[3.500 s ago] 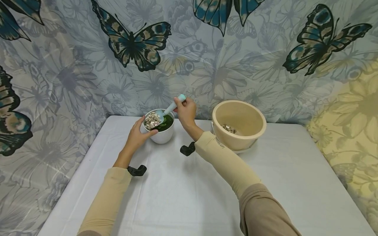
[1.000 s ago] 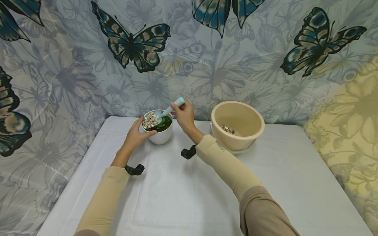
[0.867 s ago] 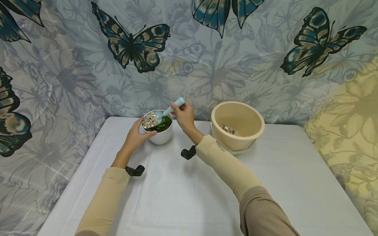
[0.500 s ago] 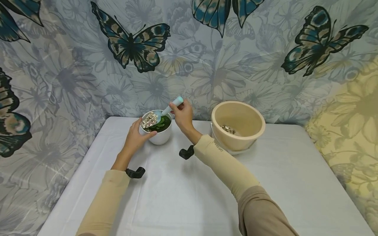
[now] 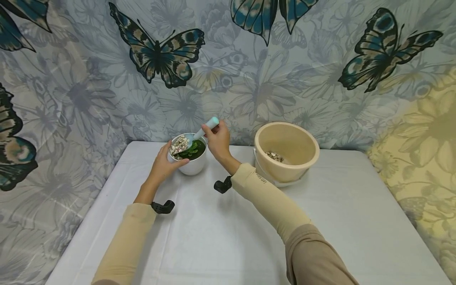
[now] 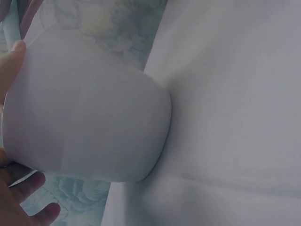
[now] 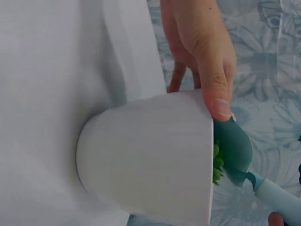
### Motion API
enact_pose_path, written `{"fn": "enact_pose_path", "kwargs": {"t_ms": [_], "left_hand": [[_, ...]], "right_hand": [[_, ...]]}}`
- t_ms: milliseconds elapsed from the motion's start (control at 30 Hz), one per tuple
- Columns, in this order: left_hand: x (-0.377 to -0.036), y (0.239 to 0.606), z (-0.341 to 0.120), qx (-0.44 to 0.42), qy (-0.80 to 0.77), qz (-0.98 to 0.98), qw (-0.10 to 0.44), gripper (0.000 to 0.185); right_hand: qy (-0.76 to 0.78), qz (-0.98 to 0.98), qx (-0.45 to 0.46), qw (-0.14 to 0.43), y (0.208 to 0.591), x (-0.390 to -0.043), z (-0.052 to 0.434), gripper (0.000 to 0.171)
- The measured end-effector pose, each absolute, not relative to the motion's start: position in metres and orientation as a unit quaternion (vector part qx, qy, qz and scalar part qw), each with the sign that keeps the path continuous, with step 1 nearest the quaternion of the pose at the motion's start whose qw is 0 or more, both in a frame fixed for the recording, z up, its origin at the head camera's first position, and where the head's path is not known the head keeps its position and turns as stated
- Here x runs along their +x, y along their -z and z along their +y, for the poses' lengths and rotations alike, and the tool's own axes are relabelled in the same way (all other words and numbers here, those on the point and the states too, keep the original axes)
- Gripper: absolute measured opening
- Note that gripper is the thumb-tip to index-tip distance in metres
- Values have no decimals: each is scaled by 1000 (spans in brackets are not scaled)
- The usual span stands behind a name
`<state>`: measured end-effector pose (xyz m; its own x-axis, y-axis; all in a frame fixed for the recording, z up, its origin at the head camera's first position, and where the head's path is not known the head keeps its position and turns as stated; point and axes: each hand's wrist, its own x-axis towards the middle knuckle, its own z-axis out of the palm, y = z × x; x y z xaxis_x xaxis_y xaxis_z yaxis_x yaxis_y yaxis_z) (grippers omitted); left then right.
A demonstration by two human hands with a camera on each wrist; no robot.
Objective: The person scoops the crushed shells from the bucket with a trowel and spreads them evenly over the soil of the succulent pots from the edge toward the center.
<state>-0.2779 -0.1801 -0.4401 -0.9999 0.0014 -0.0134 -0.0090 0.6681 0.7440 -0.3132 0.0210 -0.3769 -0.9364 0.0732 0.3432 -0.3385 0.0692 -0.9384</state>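
White pot [image 5: 192, 165] steadied for a scoop of pebbles.
Left hand [image 5: 162, 163] grips its side against tipping; right hand [image 5: 217, 139] fingers grasp the teal scoop [image 5: 199, 133], angled over the rim.

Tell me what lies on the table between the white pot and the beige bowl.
Only bare white tablecloth, crossed above by the right hand; the head view shows it between white pot and beige bowl.

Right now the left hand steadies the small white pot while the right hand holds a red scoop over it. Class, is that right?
Not quite: the scoop is pale teal, as the head view shows. The left hand does steady the small white pot, and the right hand holds the scoop.
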Motion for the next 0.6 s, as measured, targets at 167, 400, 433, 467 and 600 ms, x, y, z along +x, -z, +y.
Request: {"fn": "enact_pose_path", "kwargs": {"t_ms": [167, 400, 433, 467, 600], "left_hand": [[-272, 439, -175, -17, -407, 913, -11, 112], [-268, 438, -176, -17, -404, 915, -8, 112], [-269, 438, -177, -15, -403, 915, -4, 112], [-270, 439, -178, -13, -405, 914, -2, 112], [-274, 441, -182, -1, -406, 914, 11, 113]], "right_hand": [[-671, -719, 90, 156, 378, -312, 19, 30], [-657, -729, 86, 170, 374, -309, 17, 31], [-658, -729, 86, 169, 373, -309, 17, 31], [-657, -730, 84, 169, 373, -309, 17, 31], [-656, -733, 85, 160, 374, -309, 17, 30]]}}
